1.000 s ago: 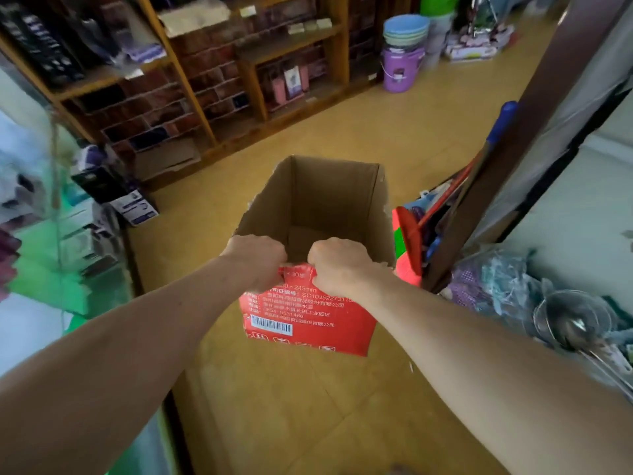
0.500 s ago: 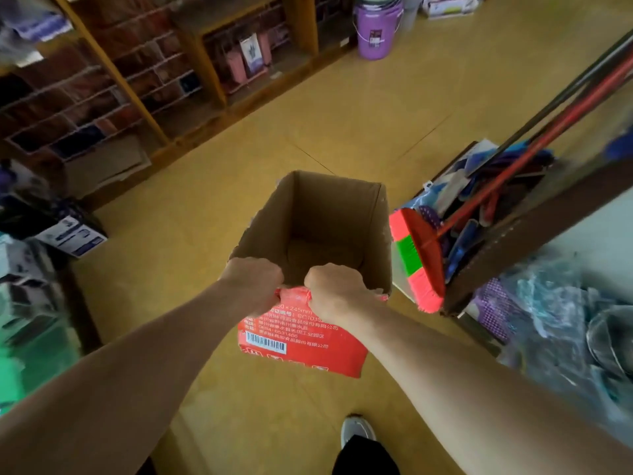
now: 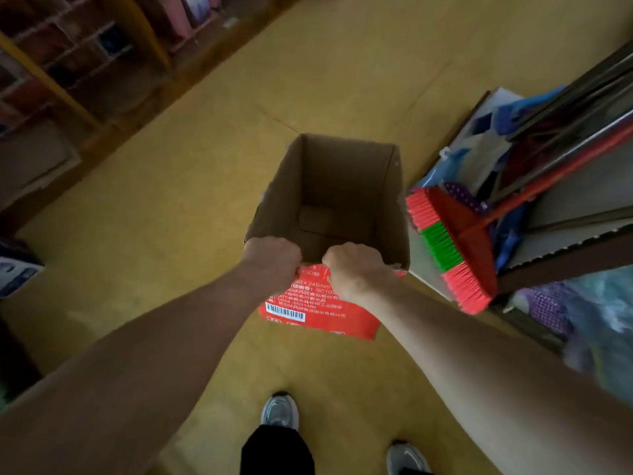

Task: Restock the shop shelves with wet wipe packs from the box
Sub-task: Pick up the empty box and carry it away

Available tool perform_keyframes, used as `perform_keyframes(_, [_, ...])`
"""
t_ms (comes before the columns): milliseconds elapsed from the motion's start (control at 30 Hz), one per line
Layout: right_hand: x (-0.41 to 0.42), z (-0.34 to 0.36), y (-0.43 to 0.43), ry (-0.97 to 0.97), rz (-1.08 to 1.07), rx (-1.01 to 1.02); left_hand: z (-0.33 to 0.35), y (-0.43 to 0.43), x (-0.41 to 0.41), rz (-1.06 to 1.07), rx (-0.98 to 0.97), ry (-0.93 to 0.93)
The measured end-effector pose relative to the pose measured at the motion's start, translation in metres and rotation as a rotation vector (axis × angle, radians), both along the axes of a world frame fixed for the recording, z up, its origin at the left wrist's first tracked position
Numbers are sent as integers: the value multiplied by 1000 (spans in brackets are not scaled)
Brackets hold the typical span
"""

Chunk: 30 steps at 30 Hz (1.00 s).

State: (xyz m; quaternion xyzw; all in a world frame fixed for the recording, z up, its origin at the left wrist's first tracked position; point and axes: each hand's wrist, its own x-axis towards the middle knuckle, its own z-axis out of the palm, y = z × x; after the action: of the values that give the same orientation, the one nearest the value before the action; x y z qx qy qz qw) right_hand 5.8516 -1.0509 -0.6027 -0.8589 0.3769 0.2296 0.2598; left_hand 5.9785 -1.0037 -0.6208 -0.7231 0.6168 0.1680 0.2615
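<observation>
As we look down from head height, we see the cardboard box held above the yellow floor — left hand and right hand both curled tight around its near red-printed rim. Its interior shows only bare cardboard; a red broom leans just right — shelves stand far left.

I gripped the near rim of the open cardboard box with my left hand and right hand, a broom just beside it.
</observation>
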Motion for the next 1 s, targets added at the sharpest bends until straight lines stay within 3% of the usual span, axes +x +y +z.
perform_keyframes(367, [74, -135, -24, 20, -90, -11, -133, -38, 74, -90, 33, 5])
perform_keyframes(633, [78, -226, -39, 39, -125, -51, -240, -58, 80, -159, -29, -33])
perform_keyframes(1000, [85, -318, -44, 46, -133, -144, -325, -66, 82, -161, -16, -37])
